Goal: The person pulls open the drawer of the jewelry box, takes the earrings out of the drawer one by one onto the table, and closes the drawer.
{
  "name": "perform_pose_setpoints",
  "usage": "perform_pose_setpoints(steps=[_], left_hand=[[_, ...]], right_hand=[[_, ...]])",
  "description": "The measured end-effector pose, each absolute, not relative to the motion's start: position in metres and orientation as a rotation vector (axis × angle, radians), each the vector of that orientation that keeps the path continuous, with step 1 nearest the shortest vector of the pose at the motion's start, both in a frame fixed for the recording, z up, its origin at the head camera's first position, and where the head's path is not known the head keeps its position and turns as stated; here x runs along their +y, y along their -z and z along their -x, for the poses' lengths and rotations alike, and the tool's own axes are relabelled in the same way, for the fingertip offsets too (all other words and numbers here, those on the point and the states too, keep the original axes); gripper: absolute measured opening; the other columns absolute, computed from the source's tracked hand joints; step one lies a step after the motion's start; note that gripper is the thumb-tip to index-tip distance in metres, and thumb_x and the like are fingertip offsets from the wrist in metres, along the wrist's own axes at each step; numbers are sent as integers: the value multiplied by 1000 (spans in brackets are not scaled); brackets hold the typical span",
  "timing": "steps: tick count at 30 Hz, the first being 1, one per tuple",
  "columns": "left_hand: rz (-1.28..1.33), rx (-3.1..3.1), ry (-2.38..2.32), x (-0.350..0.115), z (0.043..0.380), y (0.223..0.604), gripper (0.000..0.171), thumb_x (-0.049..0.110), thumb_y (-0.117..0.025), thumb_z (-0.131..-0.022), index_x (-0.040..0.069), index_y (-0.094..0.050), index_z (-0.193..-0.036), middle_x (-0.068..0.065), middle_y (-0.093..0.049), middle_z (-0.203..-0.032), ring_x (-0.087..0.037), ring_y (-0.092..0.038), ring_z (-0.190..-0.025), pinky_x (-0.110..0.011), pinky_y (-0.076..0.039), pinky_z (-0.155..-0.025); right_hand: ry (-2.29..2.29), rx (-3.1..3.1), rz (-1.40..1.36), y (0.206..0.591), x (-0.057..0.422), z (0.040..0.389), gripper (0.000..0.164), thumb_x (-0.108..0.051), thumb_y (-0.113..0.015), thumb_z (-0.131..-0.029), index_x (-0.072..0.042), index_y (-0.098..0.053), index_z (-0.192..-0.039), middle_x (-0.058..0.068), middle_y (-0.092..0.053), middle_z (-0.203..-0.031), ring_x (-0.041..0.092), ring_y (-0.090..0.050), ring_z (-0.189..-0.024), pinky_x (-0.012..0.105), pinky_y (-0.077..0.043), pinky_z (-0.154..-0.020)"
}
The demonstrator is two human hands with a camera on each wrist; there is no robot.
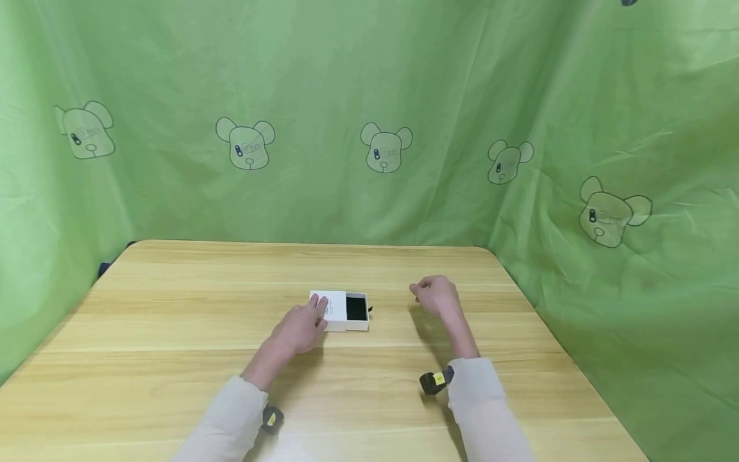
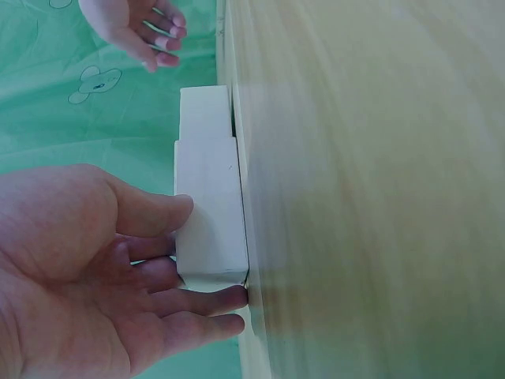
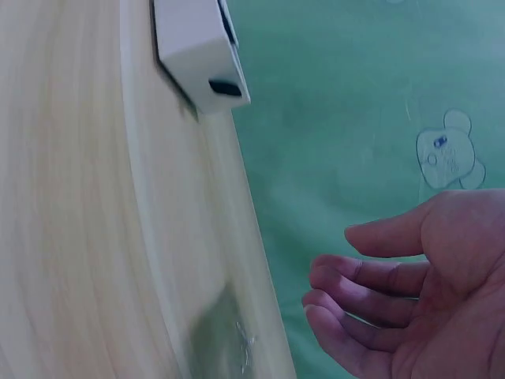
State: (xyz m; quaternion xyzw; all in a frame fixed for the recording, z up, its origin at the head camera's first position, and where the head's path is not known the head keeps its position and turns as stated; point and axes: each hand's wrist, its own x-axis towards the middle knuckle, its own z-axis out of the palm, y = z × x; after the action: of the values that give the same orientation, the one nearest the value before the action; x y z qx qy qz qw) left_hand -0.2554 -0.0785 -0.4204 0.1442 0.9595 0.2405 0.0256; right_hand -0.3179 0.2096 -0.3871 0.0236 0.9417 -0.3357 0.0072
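Note:
A white drawer-style box [image 1: 336, 316] lies on the wooden table, its inner tray [image 1: 357, 326] pulled partly out to the right. Black lining shows inside, and a small black tab [image 1: 371, 309] sticks out of the tray's right end. My left hand [image 1: 300, 328] grips the sleeve at its left end; in the left wrist view the thumb [image 2: 166, 213] presses the near side and two fingers lie past the end. To the right, apart from the box, my right hand [image 1: 439, 295] hovers over the table with loosely curled fingers [image 3: 347, 272], holding nothing.
The light wood table [image 1: 190, 308] has its far edge against a green curtain [image 1: 323, 199] printed with bear heads. More curtain hangs along the left and right sides. Black wrist devices [image 1: 432, 383] sit at both sleeves.

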Motion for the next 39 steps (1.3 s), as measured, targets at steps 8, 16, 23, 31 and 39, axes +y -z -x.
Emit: perform_pose_setpoints(steps=[8,16,23,31,39], left_hand=[[-446,2962,-756,-78,255,420,52,15,-53,-105,-2,-40,-153,-27,-34,-160,-48,-57,-125,-49,-50,-104],[-461,2969,-754,-78,256,420,52,15,-53,-105,-3,-41,-152,-27,-35,-159,-49,-57,-124,-48,-51,-103],[-459,2967,-746,-77,255,419,52,15,-53,-105,-2,-40,-153,-27,-35,-159,-44,-65,-104,-43,-53,-94],[-451,2965,-733,-77,256,419,53,16,-53,-105,-2,-40,-153,-26,-34,-160,-34,-65,-87,-39,-53,-84],[-448,2945,-760,-77,255,418,53,16,-52,-106,-3,-38,-153,-27,-32,-161,-18,-46,-59,-33,-51,-71]], right_hand=[[1101,2873,32,394,186,318,31,-25,-59,-102,2,-71,-113,20,-75,-95,31,-70,-80,29,-53,-63],[1224,2660,115,402,164,314,35,-23,-59,-102,4,-65,-123,20,-72,-102,29,-72,-86,38,-62,-75],[1226,2570,175,403,152,308,37,-23,-57,-104,7,-64,-123,22,-72,-99,30,-71,-85,38,-62,-76],[1211,2549,172,403,141,303,41,-27,-58,-103,8,-62,-125,18,-70,-93,27,-71,-79,36,-61,-72],[1184,2578,163,404,136,300,44,-28,-58,-103,7,-61,-128,15,-70,-91,25,-71,-76,37,-60,-74]])
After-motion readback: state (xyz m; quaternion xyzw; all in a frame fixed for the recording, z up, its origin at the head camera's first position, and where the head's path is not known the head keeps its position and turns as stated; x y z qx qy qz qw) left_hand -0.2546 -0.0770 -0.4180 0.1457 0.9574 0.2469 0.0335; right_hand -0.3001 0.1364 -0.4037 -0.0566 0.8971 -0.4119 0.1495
